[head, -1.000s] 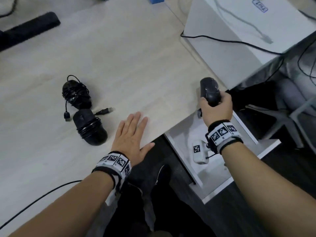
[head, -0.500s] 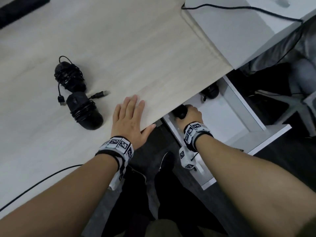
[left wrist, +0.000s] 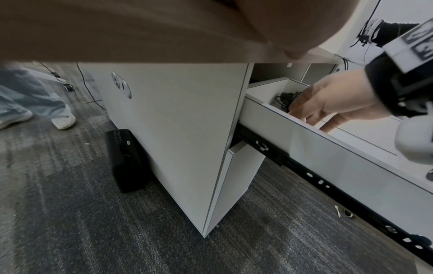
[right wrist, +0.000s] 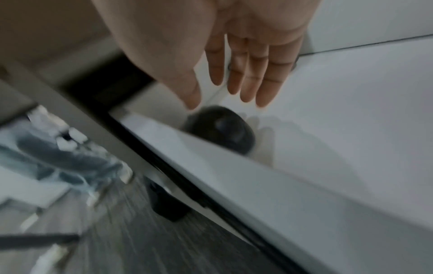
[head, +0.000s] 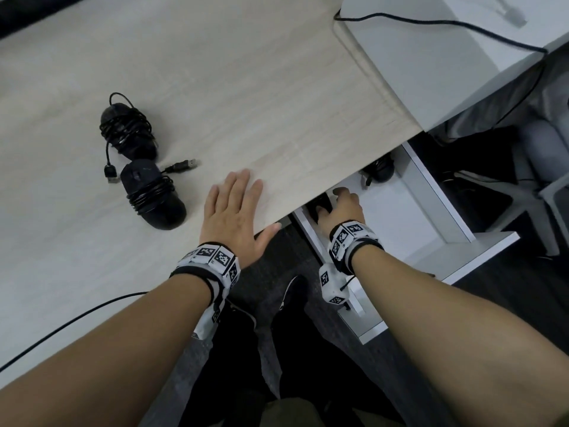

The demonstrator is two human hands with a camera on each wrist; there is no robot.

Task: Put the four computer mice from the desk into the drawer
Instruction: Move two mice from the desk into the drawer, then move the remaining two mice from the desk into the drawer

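Note:
Two black mice wrapped in their cables lie on the light wood desk (head: 246, 87): one further back (head: 127, 132) and one nearer (head: 152, 197). My left hand (head: 234, 211) rests flat on the desk near its front edge. The white drawer (head: 431, 195) stands pulled out under the desk. Inside it a black mouse (right wrist: 220, 129) lies by the left wall, and my right hand (right wrist: 236, 89) hovers just above it with straight fingers, holding nothing. Another black mouse (head: 378, 171) with its cable sits at the drawer's back.
A white box (head: 431, 57) with a black cable (head: 431, 23) across it stands at the desk's right end. A black cable (head: 77, 322) runs over the desk's near left edge. Under the desk are a white cabinet (left wrist: 175, 129), a black box (left wrist: 126, 159) and grey carpet.
My right hand carried a black mouse from the desk's edge down into the drawer and let go of it; its fingers are now straight above it. The left hand stayed flat on the desk.

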